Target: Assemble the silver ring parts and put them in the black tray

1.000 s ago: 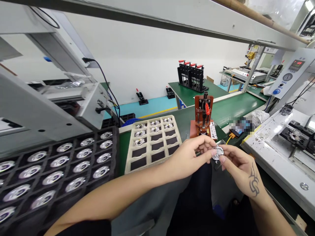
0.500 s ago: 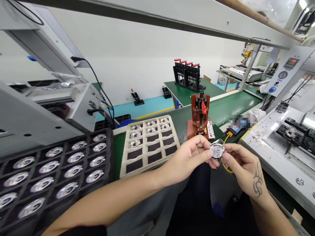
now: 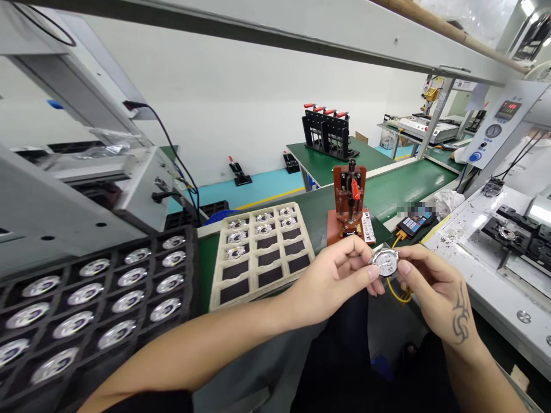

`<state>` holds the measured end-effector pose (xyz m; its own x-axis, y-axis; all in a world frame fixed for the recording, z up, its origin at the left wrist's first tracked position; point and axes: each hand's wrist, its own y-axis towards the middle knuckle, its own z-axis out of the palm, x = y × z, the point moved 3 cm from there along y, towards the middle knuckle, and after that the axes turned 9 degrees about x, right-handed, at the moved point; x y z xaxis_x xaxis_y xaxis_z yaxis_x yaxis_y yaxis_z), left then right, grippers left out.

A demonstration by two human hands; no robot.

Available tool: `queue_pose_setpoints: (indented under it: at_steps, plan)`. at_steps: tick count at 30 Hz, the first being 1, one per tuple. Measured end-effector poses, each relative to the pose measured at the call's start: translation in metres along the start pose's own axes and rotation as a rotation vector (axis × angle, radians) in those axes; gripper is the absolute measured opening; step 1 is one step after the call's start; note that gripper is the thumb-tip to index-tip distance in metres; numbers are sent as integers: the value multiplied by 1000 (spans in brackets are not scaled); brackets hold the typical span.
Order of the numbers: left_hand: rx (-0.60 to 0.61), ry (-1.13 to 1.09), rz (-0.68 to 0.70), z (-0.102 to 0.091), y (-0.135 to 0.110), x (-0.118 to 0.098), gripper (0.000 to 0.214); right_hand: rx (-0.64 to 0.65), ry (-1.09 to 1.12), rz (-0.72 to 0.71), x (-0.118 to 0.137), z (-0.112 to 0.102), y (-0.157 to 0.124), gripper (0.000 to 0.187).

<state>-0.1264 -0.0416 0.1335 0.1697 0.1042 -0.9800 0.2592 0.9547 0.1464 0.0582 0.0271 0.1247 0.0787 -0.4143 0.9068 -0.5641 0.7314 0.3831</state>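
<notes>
A round, silver watch case (image 3: 387,263) with a printed label and CE mark on its back is held between my two hands, back facing me. My left hand (image 3: 344,269) pinches its left edge with thumb and fingers. On the opposite edge, my right hand (image 3: 430,287) grips it the same way. Beyond the hands stands a red-brown toggle-clamp fixture (image 3: 350,198) with a red handle. To the left lies a beige tray (image 3: 262,258) with several similar shiny round parts in its rear compartments; its front compartments show bare dark bottoms.
A black foam tray (image 3: 146,321) with several shiny round parts sits at the far left, beneath a grey machine frame (image 3: 64,201). On the right are a dark keypad device (image 3: 415,221) with a yellow cable and a white machine bed (image 3: 486,269). A person's arm shows behind.
Both hands have shifted slightly right with the watch case. It has turned a little, its printed label now tilted. The trays and the fixture stay where they were.
</notes>
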Motion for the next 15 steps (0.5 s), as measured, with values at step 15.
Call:
queue_pose_setpoints:
  at_steps: [15]
  plan:
    - [-2, 122, 131, 0, -3, 0, 16, 12, -27, -35, 2, -1, -4, 12]
